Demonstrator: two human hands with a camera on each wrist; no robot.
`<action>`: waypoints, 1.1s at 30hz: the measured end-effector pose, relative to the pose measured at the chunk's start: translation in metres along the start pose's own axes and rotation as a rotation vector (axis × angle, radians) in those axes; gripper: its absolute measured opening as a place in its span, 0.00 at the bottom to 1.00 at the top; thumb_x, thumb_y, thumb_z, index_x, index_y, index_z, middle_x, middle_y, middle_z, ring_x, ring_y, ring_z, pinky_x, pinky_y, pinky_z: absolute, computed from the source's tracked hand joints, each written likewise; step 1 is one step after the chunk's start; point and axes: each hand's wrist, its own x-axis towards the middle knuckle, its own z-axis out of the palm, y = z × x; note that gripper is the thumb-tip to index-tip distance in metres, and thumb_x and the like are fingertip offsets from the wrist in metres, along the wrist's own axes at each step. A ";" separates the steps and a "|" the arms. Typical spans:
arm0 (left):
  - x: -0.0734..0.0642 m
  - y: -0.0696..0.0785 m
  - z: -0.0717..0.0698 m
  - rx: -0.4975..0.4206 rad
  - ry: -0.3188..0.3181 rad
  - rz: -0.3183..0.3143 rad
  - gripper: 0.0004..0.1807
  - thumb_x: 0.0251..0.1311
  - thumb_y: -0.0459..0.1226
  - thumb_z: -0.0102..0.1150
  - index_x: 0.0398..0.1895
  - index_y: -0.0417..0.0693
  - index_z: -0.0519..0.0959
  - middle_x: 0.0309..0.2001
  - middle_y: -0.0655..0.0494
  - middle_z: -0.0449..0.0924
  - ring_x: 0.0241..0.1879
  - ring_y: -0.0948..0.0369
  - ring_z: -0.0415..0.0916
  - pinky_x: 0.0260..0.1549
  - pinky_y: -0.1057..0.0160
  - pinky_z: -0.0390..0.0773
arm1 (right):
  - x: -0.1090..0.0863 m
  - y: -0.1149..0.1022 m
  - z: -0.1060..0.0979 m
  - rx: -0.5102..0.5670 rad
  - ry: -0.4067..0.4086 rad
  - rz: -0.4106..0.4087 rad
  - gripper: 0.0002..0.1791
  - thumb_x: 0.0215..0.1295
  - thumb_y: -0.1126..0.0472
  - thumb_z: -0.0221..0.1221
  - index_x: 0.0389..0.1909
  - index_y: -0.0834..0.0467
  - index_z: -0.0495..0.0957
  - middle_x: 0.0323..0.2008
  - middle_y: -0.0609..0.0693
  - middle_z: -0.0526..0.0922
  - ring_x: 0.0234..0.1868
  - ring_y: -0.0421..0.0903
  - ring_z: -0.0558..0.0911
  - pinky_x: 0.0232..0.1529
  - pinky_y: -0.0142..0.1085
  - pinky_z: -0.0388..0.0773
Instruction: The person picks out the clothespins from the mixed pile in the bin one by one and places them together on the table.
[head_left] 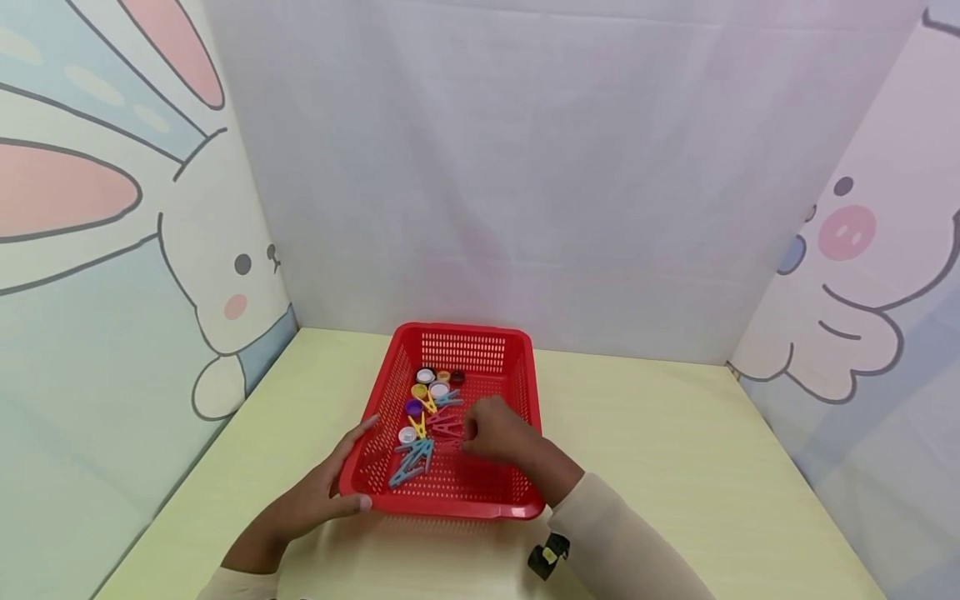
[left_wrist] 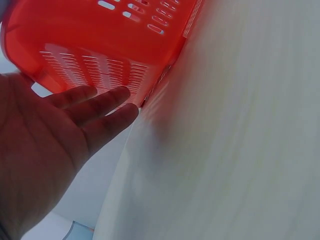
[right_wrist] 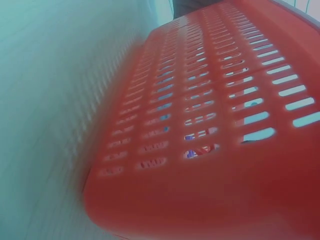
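A red plastic basket [head_left: 465,507] stands on the table, tilted slightly in the head view. My left hand [head_left: 318,496] is at its near left corner, thumb by the front rim and fingers extended along the outer side wall. In the left wrist view those straight fingers [left_wrist: 107,107] lie beside the slotted wall. My right hand [head_left: 498,429] reaches inside with curled fingers, pinching at the end of a pink clothespin [head_left: 452,443]; its fingertips are partly hidden. More pink clothespins [head_left: 442,414] lie just left of it. The right wrist view shows only the basket's outside wall [right_wrist: 200,190].
Inside the basket are blue clothespins [head_left: 407,475], yellow clothespins [head_left: 418,427], a purple cap [head_left: 414,407], a yellow cap [head_left: 419,390], white caps [head_left: 407,435] and a dark cap [head_left: 457,377]. Behind the pale table [head_left: 645,467] rises a white cloth wall [head_left: 525,183]; cartoon-printed panels flank it.
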 end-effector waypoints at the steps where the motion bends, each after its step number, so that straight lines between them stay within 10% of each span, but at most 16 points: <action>1: 0.000 0.000 0.000 -0.004 0.004 -0.005 0.64 0.62 0.43 0.75 0.91 0.60 0.39 0.82 0.31 0.53 0.71 0.38 0.69 0.51 0.56 0.93 | 0.000 0.000 0.000 0.004 0.003 -0.009 0.12 0.57 0.61 0.81 0.27 0.49 0.85 0.26 0.42 0.86 0.28 0.40 0.86 0.36 0.38 0.92; 10: 0.001 0.000 0.000 0.008 0.006 0.019 0.64 0.62 0.43 0.75 0.91 0.57 0.39 0.82 0.30 0.54 0.72 0.36 0.68 0.50 0.56 0.93 | 0.002 0.004 -0.001 0.033 -0.025 -0.076 0.15 0.65 0.65 0.76 0.53 0.57 0.92 0.41 0.47 0.92 0.35 0.42 0.85 0.40 0.37 0.91; 33: 0.000 0.001 0.001 -0.004 0.017 -0.031 0.64 0.61 0.44 0.76 0.91 0.61 0.40 0.83 0.33 0.54 0.73 0.38 0.68 0.51 0.56 0.92 | 0.002 0.011 -0.014 0.409 -0.001 -0.132 0.10 0.64 0.65 0.75 0.46 0.58 0.89 0.42 0.50 0.89 0.41 0.45 0.84 0.43 0.37 0.90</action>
